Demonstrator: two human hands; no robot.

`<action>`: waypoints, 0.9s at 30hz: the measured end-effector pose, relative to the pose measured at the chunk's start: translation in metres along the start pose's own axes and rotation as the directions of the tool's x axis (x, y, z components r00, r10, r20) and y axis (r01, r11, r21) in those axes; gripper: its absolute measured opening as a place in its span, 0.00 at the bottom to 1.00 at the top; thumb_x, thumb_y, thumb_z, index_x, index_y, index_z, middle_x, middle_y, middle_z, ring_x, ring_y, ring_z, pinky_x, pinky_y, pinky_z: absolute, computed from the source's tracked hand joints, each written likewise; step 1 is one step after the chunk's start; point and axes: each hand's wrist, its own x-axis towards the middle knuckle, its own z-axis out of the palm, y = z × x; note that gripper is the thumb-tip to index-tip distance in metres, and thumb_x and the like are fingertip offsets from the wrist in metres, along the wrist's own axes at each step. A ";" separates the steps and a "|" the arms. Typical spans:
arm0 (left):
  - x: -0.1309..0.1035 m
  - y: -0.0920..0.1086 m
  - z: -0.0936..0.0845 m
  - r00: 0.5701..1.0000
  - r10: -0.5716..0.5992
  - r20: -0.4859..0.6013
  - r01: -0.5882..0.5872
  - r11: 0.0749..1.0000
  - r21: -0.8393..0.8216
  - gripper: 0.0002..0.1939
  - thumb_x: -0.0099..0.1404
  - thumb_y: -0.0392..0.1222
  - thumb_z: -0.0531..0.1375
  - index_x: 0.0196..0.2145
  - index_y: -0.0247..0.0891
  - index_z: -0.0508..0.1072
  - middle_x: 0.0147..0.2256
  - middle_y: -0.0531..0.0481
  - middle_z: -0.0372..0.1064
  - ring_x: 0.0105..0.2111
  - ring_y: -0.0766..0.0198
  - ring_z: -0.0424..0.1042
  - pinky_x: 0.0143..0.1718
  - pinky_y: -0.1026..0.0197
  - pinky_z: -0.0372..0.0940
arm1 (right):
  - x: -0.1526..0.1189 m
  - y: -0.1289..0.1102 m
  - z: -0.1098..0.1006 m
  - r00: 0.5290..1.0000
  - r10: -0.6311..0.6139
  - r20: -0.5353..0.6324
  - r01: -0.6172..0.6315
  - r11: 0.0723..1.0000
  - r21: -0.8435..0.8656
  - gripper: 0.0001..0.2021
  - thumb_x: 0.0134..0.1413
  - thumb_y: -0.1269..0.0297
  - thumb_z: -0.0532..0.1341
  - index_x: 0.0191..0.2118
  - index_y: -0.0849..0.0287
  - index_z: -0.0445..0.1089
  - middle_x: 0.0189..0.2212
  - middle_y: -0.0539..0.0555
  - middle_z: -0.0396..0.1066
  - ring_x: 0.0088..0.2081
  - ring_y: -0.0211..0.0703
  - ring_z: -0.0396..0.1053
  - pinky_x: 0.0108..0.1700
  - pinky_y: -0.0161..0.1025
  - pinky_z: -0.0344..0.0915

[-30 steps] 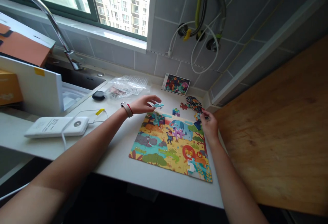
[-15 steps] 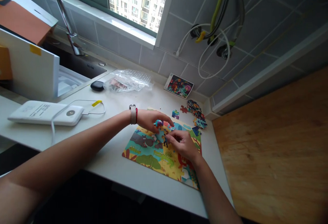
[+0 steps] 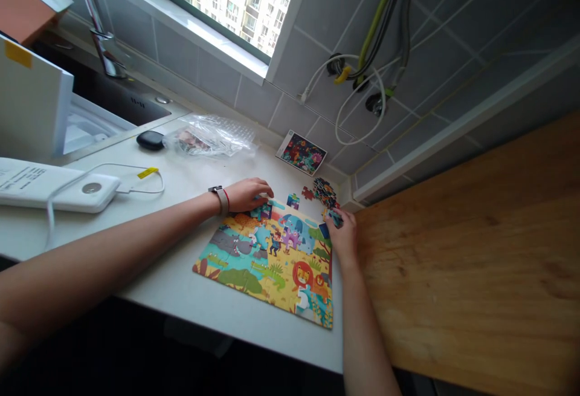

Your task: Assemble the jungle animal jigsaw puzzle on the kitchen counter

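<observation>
The animal-scene puzzle (image 3: 276,269) lies flat on the white counter (image 3: 176,281) at the lower centre of the frame, with a light-blue piece (image 3: 261,237) and a purple piece (image 3: 291,237) on its surface. It looks light and fairly stiff, like thick card, but its seams could part if it were lifted by one corner; sliding it flat, held at opposite edges, seems safer. Single pieces look easy to pinch by their rims, though their tabs could bend.

The left hand (image 3: 247,195) is palm down at the puzzle's upper-left corner, its fingers loosely curled; whether they grip anything is hidden. At the upper-right corner, the right hand (image 3: 343,239) has its fingers bent around teal-and-dark pieces (image 3: 336,218); I cannot tell how firmly they close, or whether they hold one.

Just beyond the puzzle's far edge are a small blue piece (image 3: 293,201), a red piece (image 3: 307,193) and a heap of pieces (image 3: 325,192). Farther up are a picture card (image 3: 302,152) and, left of it, a clear plastic bag (image 3: 226,137).
</observation>
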 end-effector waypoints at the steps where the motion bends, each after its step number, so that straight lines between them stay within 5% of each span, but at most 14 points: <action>1: 0.000 0.000 0.001 1.000 0.000 0.008 0.000 1.000 0.002 0.11 0.72 0.39 0.56 0.46 0.39 0.78 0.45 0.44 0.77 0.46 0.56 0.75 0.51 0.56 0.67 | 0.001 0.009 0.003 1.000 0.004 0.008 -0.004 0.999 -0.033 0.23 0.53 0.48 0.64 0.47 0.60 0.79 0.51 0.66 0.74 0.54 0.58 0.71 0.61 0.54 0.65; 6: 0.001 0.004 -0.004 0.999 0.008 0.035 -0.007 1.000 -0.026 0.13 0.74 0.47 0.57 0.48 0.39 0.78 0.46 0.43 0.77 0.46 0.55 0.75 0.52 0.56 0.66 | 0.001 0.024 0.012 0.996 0.013 0.085 -0.008 0.998 -0.062 0.24 0.53 0.50 0.64 0.51 0.61 0.78 0.52 0.67 0.75 0.55 0.58 0.71 0.62 0.54 0.64; 11: 0.000 0.006 -0.008 0.994 0.041 0.101 -0.036 0.998 -0.052 0.31 0.60 0.60 0.70 0.55 0.40 0.75 0.54 0.40 0.74 0.53 0.50 0.72 0.56 0.55 0.63 | 0.004 0.026 0.003 0.995 0.099 0.019 -0.096 0.989 -0.110 0.22 0.50 0.56 0.63 0.47 0.65 0.79 0.45 0.68 0.77 0.48 0.59 0.73 0.57 0.52 0.67; 21: 0.002 0.006 -0.011 0.996 -0.046 0.072 0.053 0.994 -0.100 0.20 0.64 0.45 0.67 0.53 0.41 0.76 0.47 0.45 0.78 0.46 0.55 0.75 0.51 0.59 0.65 | 0.004 0.029 -0.002 0.977 0.213 0.004 -0.209 0.961 -0.180 0.21 0.50 0.58 0.62 0.46 0.65 0.80 0.44 0.68 0.79 0.48 0.61 0.73 0.55 0.51 0.66; 27: 0.003 0.000 -0.008 0.998 -0.057 0.011 0.058 0.990 -0.125 0.17 0.65 0.41 0.64 0.52 0.40 0.76 0.47 0.45 0.78 0.45 0.57 0.76 0.48 0.60 0.67 | 0.002 0.021 0.002 0.983 0.171 -0.070 -0.179 0.976 -0.123 0.20 0.51 0.53 0.63 0.44 0.64 0.78 0.44 0.69 0.77 0.51 0.62 0.70 0.58 0.54 0.64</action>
